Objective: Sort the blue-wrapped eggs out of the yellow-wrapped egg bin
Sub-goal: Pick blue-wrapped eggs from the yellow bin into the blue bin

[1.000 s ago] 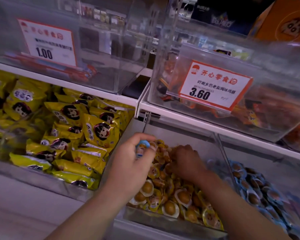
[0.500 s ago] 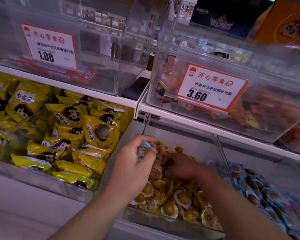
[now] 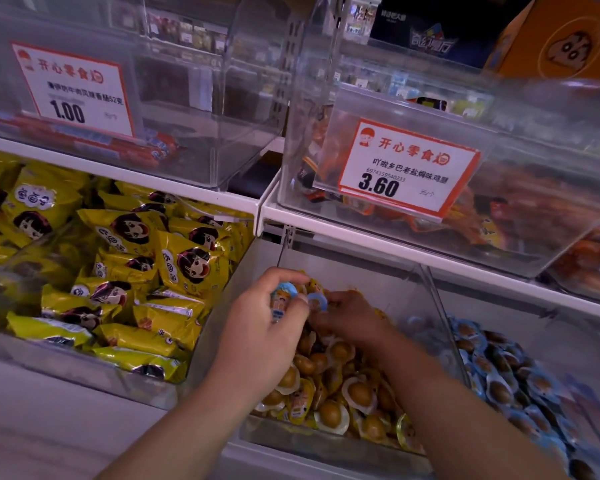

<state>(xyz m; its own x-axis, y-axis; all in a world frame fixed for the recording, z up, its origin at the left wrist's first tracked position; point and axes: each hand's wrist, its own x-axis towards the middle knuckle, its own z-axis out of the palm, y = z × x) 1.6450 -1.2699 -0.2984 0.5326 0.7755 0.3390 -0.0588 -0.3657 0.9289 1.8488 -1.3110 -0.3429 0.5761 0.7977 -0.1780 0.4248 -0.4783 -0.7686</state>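
Left hand hovers over the back of the clear bin of yellow-wrapped eggs, thumb and fingers curled round a blue-wrapped egg, with yellow snack bags off at its nine o'clock. Right hand, just at its three o'clock and touching it, pinches a second blue-wrapped egg at its fingertips. Farther toward three o'clock, past the clear divider, lies the bin of blue-wrapped eggs.
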